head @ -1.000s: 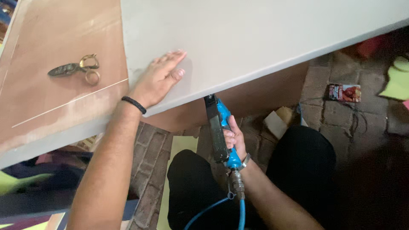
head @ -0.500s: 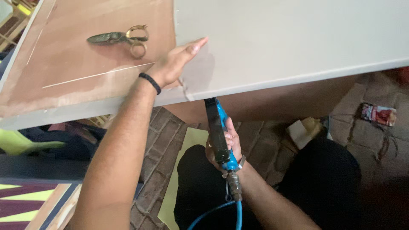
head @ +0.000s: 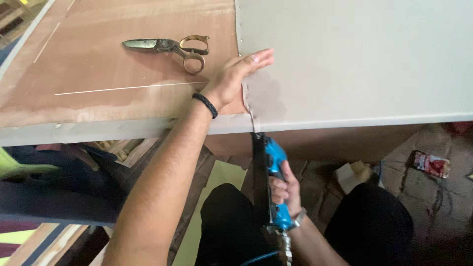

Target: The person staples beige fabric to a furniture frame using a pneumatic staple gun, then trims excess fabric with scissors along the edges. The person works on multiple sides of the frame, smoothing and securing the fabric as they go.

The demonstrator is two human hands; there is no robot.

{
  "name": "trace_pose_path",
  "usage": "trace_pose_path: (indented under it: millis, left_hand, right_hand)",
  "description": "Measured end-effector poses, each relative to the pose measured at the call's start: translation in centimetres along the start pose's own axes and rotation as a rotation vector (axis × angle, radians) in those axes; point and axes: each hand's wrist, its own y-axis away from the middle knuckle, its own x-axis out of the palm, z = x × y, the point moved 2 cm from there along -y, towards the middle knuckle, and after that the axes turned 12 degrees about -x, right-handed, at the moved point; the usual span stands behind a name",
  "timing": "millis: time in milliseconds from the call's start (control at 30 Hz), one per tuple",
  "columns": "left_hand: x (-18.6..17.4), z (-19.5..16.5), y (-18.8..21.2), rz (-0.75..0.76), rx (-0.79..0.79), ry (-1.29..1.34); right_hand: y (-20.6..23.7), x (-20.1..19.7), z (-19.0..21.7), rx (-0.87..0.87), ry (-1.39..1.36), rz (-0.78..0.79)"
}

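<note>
The left hand (head: 231,81) is pressed flat on the grey sheet (head: 354,59); a blue staple gun (head: 270,182) is gripped by the right hand (head: 286,189) below the worktop (head: 98,98).

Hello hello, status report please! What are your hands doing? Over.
Left hand flat on grey sheet. Right hand grips blue staple gun at board edge. Scissors lie clear.

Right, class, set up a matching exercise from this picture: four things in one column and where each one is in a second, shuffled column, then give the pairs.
Things:
1. scissors
2. left hand
3. blue pneumatic stapler
4. red packet

Places:
A. on the brick floor, at the right
B. flat on the seam where the grey sheet meets the brown board
C. lying on the brown board
D. in the right hand, nose up at the panel's front edge

Pairs: 1-C, 2-B, 3-D, 4-A
</note>
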Motion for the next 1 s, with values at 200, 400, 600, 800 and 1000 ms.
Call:
trace_pose_path:
  millis: [200, 400, 600, 800, 1000]
  left_hand:
    - [0.7, 0.0, -0.9, 0.009, -0.022, -0.049]
    - [2.8, -2.5, 0.5, 0.025, -0.180, -0.259]
    - [11.6, -7.6, 0.2, 0.037, -0.190, -1.295]
    - [23.6, -13.2, -4.4, 0.210, -0.147, -1.380]
    - [30.9, -14.4, -7.5, 0.113, 0.054, -1.466]
  right_hand:
    - [1.9, -0.5, 1.8, 0.104, -0.171, 0.312]
    - [5.6, -0.2, 5.6, 0.051, -0.143, 0.338]
    - [9.5, -0.3, 13.1, -0.226, -0.056, 0.584]
    - [14.2, 2.7, 20.3, -0.391, -0.062, 0.470]
    - [17.4, 8.8, 27.7, -0.563, -0.080, 0.691]
